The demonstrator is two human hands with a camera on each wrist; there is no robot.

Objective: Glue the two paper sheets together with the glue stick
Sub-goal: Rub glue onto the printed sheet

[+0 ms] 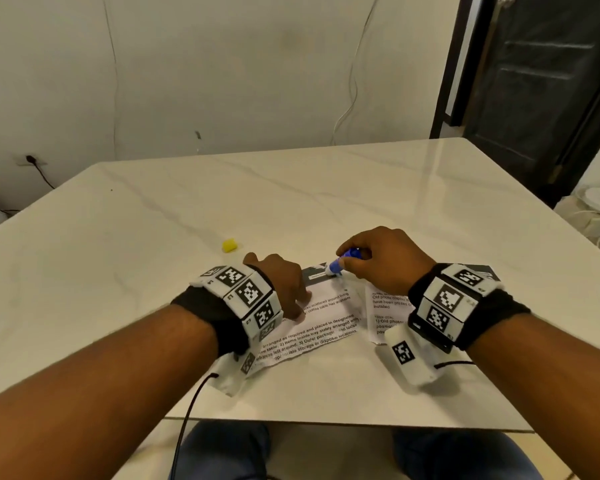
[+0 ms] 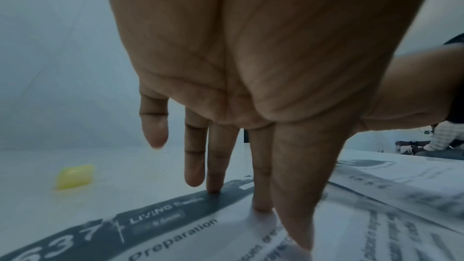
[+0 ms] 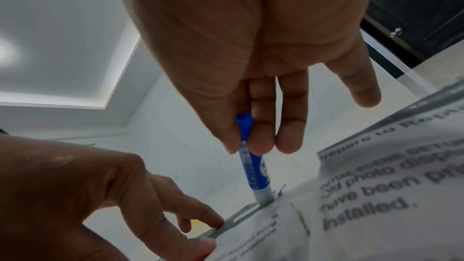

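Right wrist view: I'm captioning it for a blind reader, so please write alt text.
The right hand holds a blue glue stick tip-down on the far edge of a printed white paper sheet, while the left hand presses that sheet onto the pale table.

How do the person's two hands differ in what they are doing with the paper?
The left hand presses straight fingers flat on the left sheet; the right hand pinches the glue stick, tip down at that sheet's far edge. The left holds no tool. Both wear marker-covered wristbands.

left hand point(image 1: 284, 289) presses the left paper sheet point(image 1: 312, 327) flat while right hand point(image 1: 385, 261) grips the glue stick point(image 1: 342, 263) tip-down on it.
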